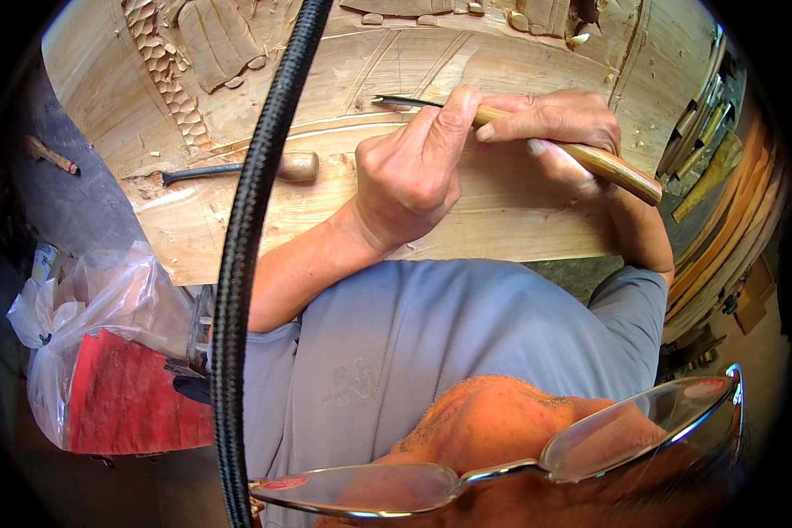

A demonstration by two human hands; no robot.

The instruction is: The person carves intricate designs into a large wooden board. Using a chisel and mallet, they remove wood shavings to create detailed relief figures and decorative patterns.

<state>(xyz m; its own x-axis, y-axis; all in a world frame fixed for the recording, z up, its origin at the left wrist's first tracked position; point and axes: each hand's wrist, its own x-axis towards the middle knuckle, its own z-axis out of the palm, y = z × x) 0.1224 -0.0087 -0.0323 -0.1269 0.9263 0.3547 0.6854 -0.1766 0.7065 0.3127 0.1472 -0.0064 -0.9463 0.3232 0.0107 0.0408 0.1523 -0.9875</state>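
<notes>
My left hand (414, 172) is closed around the front of a carving gouge (620, 176), its thumb near the base of the dark blade, which points left over the carved pale wooden panel (308, 220). My right hand (563, 132) grips the gouge's wooden handle, fingers over it and thumb beneath, with the handle's end sticking out to the lower right. A wooden tool (299, 166) with a dark metal shaft lies on the panel left of my left hand. Faint scored lines cross the wood around the blade tip.
A black braided cord (248, 229) crosses the view vertically. Several tools (708, 132) lie at the right beside stacked curved boards (726, 238). At the left are a short stick (53, 155), a plastic bag (106, 282) and red material (136, 396). Wood chips (578, 40) lie among carved reliefs at the top.
</notes>
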